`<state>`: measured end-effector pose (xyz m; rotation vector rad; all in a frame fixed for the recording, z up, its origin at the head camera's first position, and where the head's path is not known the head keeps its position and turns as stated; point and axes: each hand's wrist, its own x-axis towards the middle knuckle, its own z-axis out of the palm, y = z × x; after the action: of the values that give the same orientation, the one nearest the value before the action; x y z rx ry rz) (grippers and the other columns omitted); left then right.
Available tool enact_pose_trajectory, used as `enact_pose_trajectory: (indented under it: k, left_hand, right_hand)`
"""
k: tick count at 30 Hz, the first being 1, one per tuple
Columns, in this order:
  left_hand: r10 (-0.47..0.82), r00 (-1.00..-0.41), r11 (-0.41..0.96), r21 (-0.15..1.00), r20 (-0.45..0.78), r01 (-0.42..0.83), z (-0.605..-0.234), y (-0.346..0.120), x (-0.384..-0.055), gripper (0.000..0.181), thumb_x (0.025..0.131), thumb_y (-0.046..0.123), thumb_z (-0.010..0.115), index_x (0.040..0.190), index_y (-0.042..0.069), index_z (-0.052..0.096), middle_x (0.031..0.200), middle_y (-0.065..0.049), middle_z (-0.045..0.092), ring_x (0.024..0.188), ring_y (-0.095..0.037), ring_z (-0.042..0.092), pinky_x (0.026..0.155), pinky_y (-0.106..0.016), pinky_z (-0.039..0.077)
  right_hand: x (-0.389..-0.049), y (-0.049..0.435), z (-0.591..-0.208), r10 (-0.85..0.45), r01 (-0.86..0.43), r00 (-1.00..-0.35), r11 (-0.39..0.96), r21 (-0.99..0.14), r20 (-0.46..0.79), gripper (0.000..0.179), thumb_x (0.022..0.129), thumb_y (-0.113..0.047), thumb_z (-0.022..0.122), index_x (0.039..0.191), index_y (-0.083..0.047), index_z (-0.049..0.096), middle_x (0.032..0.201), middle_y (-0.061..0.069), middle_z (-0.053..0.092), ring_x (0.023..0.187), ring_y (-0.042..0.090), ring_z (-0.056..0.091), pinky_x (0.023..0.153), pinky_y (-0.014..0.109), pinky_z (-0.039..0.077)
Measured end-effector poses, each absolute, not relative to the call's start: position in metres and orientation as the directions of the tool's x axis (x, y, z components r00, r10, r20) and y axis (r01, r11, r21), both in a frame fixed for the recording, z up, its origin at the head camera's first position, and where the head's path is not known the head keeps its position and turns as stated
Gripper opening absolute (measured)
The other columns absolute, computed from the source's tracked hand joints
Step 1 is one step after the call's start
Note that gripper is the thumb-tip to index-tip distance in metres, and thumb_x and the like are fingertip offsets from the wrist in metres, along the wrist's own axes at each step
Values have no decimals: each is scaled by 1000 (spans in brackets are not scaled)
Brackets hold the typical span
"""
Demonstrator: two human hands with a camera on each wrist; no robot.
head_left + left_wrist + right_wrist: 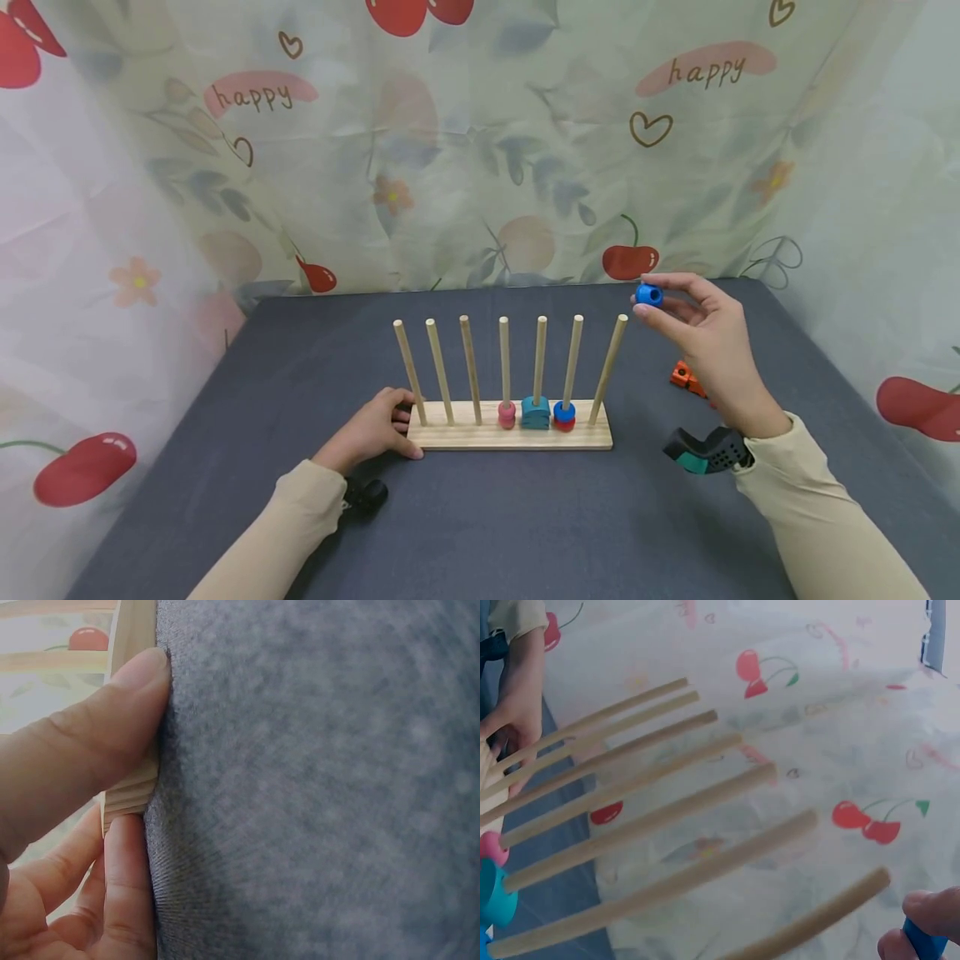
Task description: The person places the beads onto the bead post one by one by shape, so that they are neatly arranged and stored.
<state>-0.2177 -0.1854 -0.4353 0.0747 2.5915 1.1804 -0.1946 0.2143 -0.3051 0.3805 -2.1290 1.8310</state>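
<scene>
A wooden peg board (465, 441) with several upright pegs stands on the dark tabletop. My left hand (377, 423) grips its left end; in the left wrist view the thumb (112, 720) lies along the front side and fingers touch the end face. Raised beside the tip of the rightmost peg (609, 367), my right hand (712, 342) pinches a blue bead (642, 293) with its hole showing, apart from the peg. On other pegs sit pink beads (507, 414), teal blocks (536, 413), and a blue bead (564, 410) over a red bead (564, 426).
Orange pieces (681, 374) lie on the table right of the board, partly hidden behind my right hand. A patterned cloth (465, 167) hangs along the back edge, with white cloth at both sides. A wrist camera (708, 451) sits below my right wrist.
</scene>
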Motion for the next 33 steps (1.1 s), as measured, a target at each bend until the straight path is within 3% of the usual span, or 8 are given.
enact_pose_trajectory:
  k: [5, 14, 20, 28, 33]
  left_hand:
    - [158, -955, 669, 739, -250, -83, -435, -185, -218, 80, 58, 4, 92, 128, 3, 53, 122, -11, 49, 106, -23, 59, 89, -38, 54]
    - [164, -953, 662, 745, -254, -85, -433, -185, -217, 81, 59, 4, 92, 130, 2, 52, 124, -12, 48, 107, -24, 59, 89, -38, 54]
    - [166, -953, 661, 746, -255, -85, -432, -185, -216, 81, 60, 4, 91, 130, 2, 51, 124, -12, 48, 107, -24, 59, 89, -38, 54]
    - [166, -953, 663, 744, -255, -83, -432, -186, -216, 80, 60, 4, 91, 130, 3, 52, 124, -12, 49, 107, -24, 59, 90, -38, 54]
    - [168, -953, 661, 746, -254, -82, -432, -185, -216, 80, 59, 4, 91, 129, 2, 52, 124, -12, 49, 107, -24, 59, 89, -38, 54]
  right_hand:
    - [-190, 204, -294, -6, -459, -888, 70, -886, 460, 44, 87, -5, 70, 129, -5, 57, 123, 2, 60, 104, 8, 65, 84, 15, 53]
    - [-192, 186, -290, -91, -484, -874, 233, -843, 477, 37, 86, -10, 73, 122, -4, 64, 114, -8, 68, 99, 6, 67, 85, 18, 53]
    - [-197, 178, -289, -190, -416, -908, 284, -864, 374, 36, 84, -17, 76, 118, -5, 67, 108, -8, 69, 91, 7, 69, 80, 20, 56]
    - [-204, 178, -286, -265, -327, -938, 466, -822, 223, 37, 83, -36, 76, 115, -18, 70, 109, -2, 68, 90, 11, 67, 73, 25, 54]
    - [-211, 179, -291, -282, -264, -950, 501, -824, 133, 36, 82, -36, 77, 113, -18, 70, 104, 0, 70, 89, 14, 63, 75, 29, 51]
